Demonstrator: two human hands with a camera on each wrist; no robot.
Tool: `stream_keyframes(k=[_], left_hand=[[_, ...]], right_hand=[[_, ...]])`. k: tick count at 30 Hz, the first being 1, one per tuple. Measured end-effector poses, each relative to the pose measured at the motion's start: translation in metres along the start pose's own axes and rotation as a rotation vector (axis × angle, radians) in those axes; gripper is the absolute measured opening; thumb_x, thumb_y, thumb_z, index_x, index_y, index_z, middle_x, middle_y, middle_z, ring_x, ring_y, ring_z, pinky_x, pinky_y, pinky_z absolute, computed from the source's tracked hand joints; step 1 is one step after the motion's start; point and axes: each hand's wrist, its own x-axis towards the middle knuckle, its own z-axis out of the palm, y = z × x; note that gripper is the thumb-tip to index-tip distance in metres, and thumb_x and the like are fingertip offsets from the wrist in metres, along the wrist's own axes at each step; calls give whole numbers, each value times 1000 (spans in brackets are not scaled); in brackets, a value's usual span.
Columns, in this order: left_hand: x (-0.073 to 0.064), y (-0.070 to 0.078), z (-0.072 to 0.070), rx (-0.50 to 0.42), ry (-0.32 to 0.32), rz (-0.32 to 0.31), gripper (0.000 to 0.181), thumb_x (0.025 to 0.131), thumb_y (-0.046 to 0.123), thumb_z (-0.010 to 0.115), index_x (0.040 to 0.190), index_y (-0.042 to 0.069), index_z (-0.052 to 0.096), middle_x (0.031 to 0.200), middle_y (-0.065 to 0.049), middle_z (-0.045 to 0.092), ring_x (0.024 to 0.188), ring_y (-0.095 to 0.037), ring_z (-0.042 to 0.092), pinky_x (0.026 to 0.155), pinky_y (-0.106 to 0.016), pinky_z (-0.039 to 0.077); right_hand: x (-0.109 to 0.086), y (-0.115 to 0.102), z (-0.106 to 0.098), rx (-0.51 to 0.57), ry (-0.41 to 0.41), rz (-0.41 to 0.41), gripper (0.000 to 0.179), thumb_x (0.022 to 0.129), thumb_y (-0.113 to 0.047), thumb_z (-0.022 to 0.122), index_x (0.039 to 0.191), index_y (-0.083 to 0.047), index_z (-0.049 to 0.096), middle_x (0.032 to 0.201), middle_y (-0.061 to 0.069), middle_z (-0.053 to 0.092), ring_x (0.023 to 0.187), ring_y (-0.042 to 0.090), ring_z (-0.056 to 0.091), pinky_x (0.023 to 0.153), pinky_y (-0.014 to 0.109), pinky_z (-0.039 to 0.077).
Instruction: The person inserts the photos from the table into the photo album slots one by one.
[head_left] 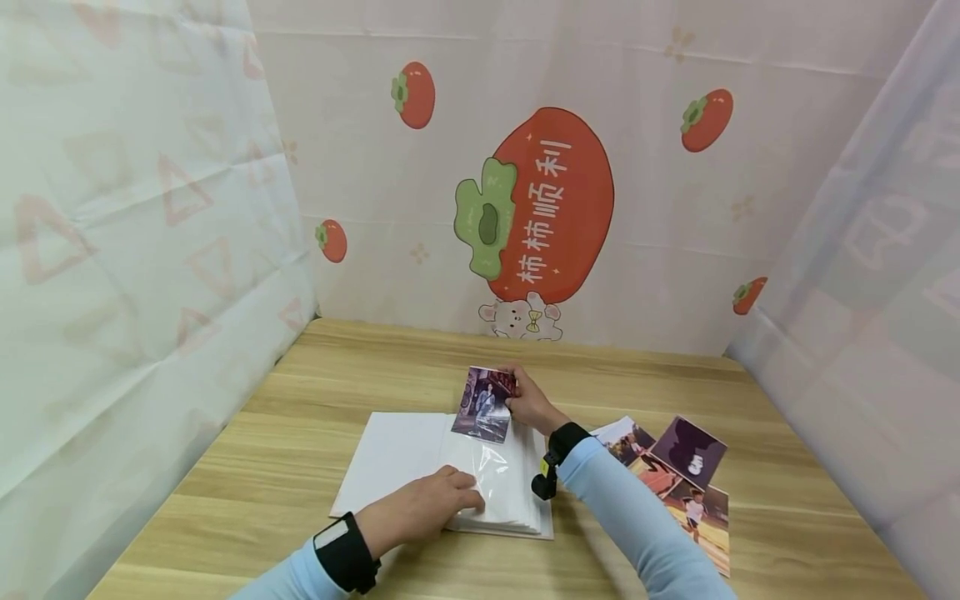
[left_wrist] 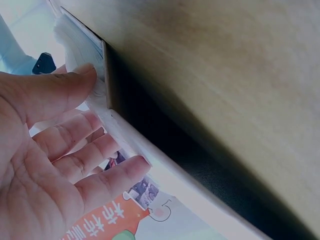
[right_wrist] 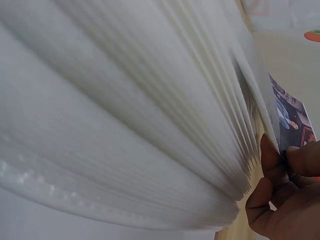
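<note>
A white photo album (head_left: 397, 454) lies open on the table, its thick block of clear-pocket pages (right_wrist: 150, 100) on the right side. My right hand (head_left: 534, 402) pinches a photo (head_left: 483, 408) by its right edge, between thumb and fingers. The photo's lower end overlaps the top of a plastic pocket; whether it is inside, I cannot tell. Near the album's lower edge, my left hand (head_left: 423, 504) rests on the page with its fingers extended. The left wrist view shows that hand's thumb and loosely spread fingers (left_wrist: 120, 180) at the album's edge.
Several loose photos (head_left: 693, 508) lie overlapping on the wooden table (head_left: 285, 450), right of the album and beside my right forearm. Printed cloth walls (head_left: 360, 167) stand at the back and on both sides.
</note>
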Motion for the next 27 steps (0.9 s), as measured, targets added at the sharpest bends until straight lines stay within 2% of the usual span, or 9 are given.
stream_keyframes(k=[3,5,7,10,14,17,21,27], left_hand=[[0,1,-1,4,7,3,38,78,-4,65,106,21,65,113,0,58,101,-15,52,86,-25,42],[0,1,-2,3,10,5,37,78,-4,64,106,21,65,113,1,58,100,-15,52,86,-25,42],[0,1,-3,-2,8,4,36,79,-4,64,105,21,65,113,0,58,100,-15,52,86,-25,43],[0,0,-2,-4,16,9,35,80,-4,63,104,21,66,111,1,58,98,-14,52,85,-25,43],[0,-1,0,12,38,27,35,78,-5,63,103,20,66,108,2,58,95,-13,52,83,-24,43],[0,-2,2,25,47,39,36,77,-5,63,103,20,66,107,2,58,93,-13,52,82,-24,43],[0,-2,2,25,48,43,36,78,-5,63,103,20,66,108,2,58,94,-14,52,83,-24,43],[1,-2,1,11,30,34,35,79,-4,64,104,21,66,111,1,58,96,-15,52,85,-25,43]], right_hand=[[0,1,-1,-15,6,-2,63,80,26,37,133,-8,38,120,23,49,91,26,57,60,27,41],[-1,2,-2,-18,-5,-2,65,82,24,37,138,-9,32,101,20,52,73,21,54,54,28,37],[-2,3,-4,-17,-9,3,65,85,21,39,142,-8,26,86,14,50,58,16,45,49,27,33],[-4,4,-5,4,-20,10,60,89,15,41,142,-5,21,72,10,41,49,15,31,46,28,28],[-7,5,-8,-9,-7,8,44,89,13,45,131,0,36,76,10,47,52,15,38,47,27,31],[-8,5,-9,-30,-2,8,40,89,13,47,126,-2,44,79,13,52,57,17,46,48,27,34],[-8,7,-10,-37,-22,8,40,88,12,49,126,-4,48,81,13,55,62,18,50,50,27,36],[-9,9,-11,-66,-80,-11,39,91,6,48,129,-2,46,77,10,53,60,16,45,52,27,33]])
